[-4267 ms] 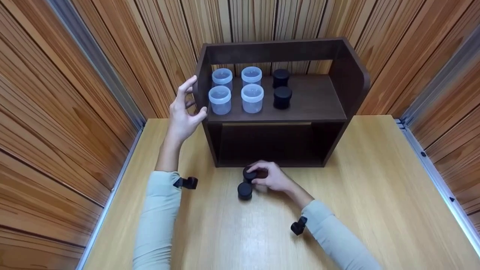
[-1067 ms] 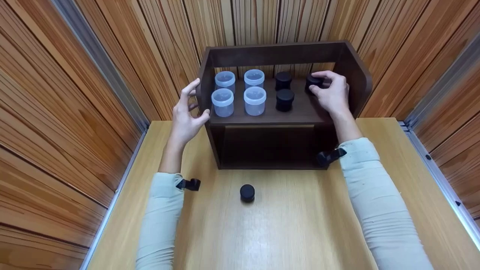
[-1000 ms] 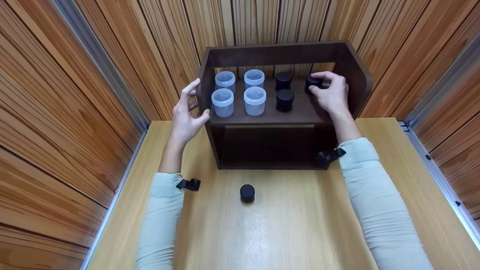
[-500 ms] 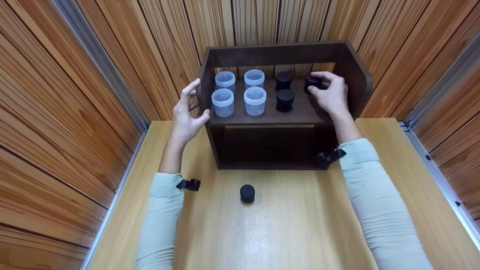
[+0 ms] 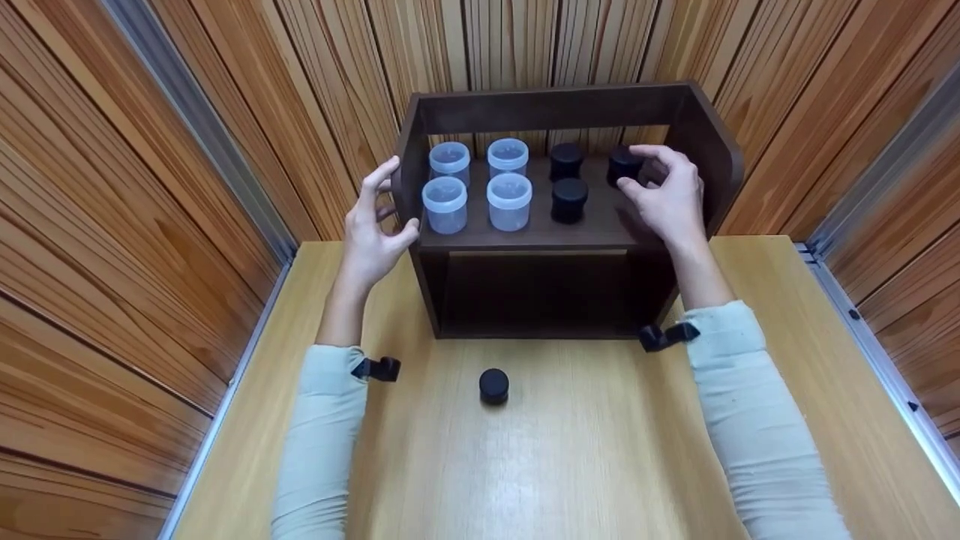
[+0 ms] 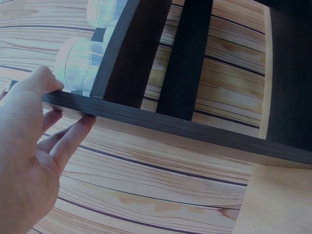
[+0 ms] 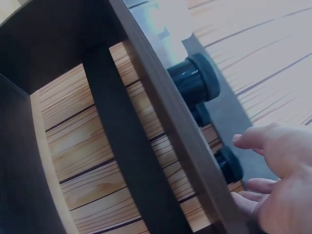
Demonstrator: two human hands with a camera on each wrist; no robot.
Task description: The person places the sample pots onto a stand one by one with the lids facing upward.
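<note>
In the head view my left hand (image 5: 373, 247) grips the left side panel of a dark brown two-tier shelf (image 5: 555, 238). The left wrist view has the thumb on one face of that panel and fingers on the other. My right hand (image 5: 671, 202) reaches over the top tier at the right, thumb and forefinger spread beside a black lidded jar (image 5: 622, 166) standing in the back row. A gap shows between this jar and the fingers in the right wrist view. Two more black jars (image 5: 569, 201) stand to its left. One black jar (image 5: 493, 386) rests on the table.
Several translucent plastic jars (image 5: 509, 202) fill the left half of the top tier. The lower tier (image 5: 536, 292) is dark inside. The wooden table (image 5: 570, 465) extends in front, with wood-panelled walls (image 5: 510, 45) behind and at both sides.
Since the earliest frame, the right hand carried a black jar from the table to the top tier's back right. In the last half second its fingers loosened and drew slightly back. The left hand stayed.
</note>
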